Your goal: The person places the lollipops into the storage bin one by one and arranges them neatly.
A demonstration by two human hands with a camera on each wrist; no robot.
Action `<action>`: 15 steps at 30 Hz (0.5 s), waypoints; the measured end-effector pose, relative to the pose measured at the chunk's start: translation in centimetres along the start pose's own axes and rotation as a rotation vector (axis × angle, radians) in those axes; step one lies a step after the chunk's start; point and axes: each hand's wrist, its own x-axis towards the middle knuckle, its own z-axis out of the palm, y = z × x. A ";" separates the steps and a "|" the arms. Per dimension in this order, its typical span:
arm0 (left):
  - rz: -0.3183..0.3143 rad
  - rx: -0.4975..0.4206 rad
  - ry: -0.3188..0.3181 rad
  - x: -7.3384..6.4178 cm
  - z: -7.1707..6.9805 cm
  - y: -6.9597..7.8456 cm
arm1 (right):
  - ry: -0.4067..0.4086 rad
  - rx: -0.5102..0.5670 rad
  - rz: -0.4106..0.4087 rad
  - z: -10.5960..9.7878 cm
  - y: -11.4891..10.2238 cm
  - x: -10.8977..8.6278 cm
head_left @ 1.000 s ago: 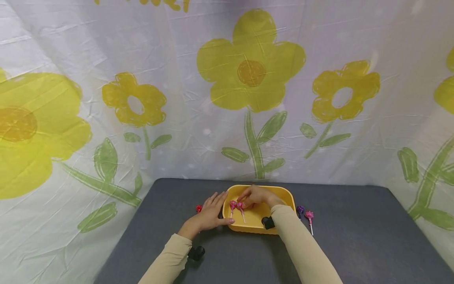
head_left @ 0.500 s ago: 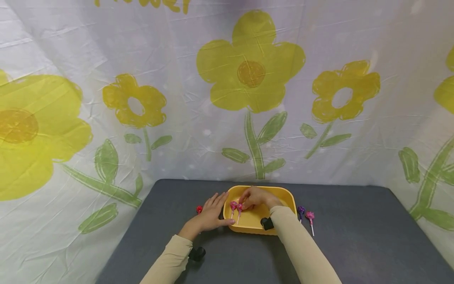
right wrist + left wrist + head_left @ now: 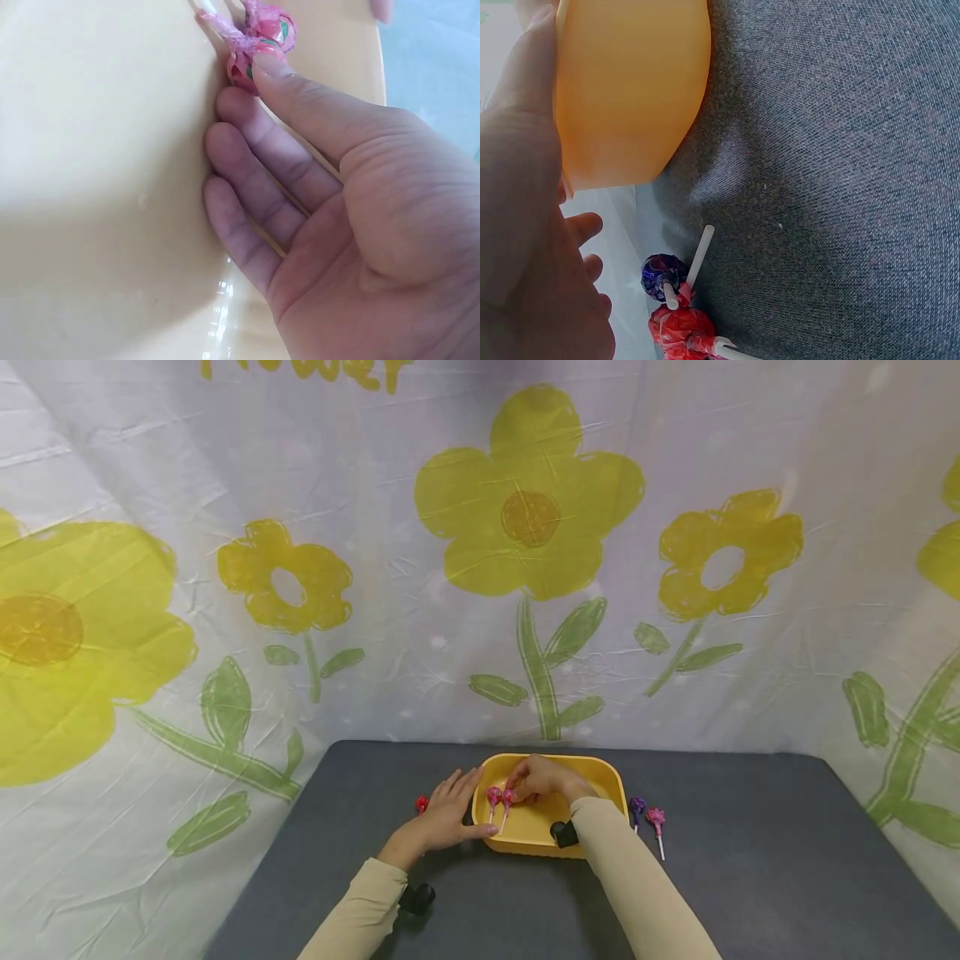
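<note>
Inside a yellow plastic basket, two pink-wrapped lollipops lie side by side at the left end, white sticks toward the front. My right hand reaches in and pinches the head of the right-hand lollipop; in the right wrist view the thumb lies on this lollipop. Just left of it is the other pink lollipop. My left hand rests against the basket's left end, fingers extended along the rim and thumb at the front corner. The left wrist view shows the basket's outer wall beside that hand.
Right of the basket, a purple lollipop and a pink lollipop lie on the dark grey table. Left of the basket are a red lollipop and a dark purple lollipop. A flower-print curtain hangs behind.
The right-hand pink lollipop has turned, its stick end swinging left to lie closer in line with the other. The left hand stays on the basket.
</note>
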 end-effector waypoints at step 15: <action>0.006 0.006 -0.008 -0.1 -0.1 0.1 | 0.012 0.008 -0.010 -0.1 -0.1 0.0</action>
